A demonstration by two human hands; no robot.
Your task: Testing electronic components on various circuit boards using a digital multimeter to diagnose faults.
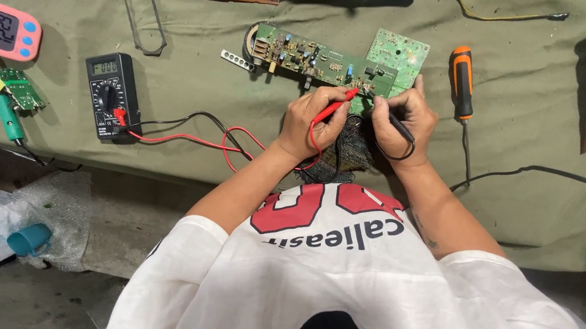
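- The green circuit board (322,59) lies in the upper middle of the frame, just above both hands.
- The left hand (314,118) is closed around a red probe (334,106), its tip on the board.
- The right hand (400,122) pinches a black probe (398,124) beside it.
- A black meter (112,95) sits at the left.

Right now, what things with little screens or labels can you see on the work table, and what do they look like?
Pink timer: far left on the green cloth, rounded, with a dark screen and blue buttons.
Black multimeter: left of the hands, upright rectangle, small grey screen, round dial, red and black leads plugged in.
White shirt: bottom of the view, red and dark printed lettering.
No packages or signs show.
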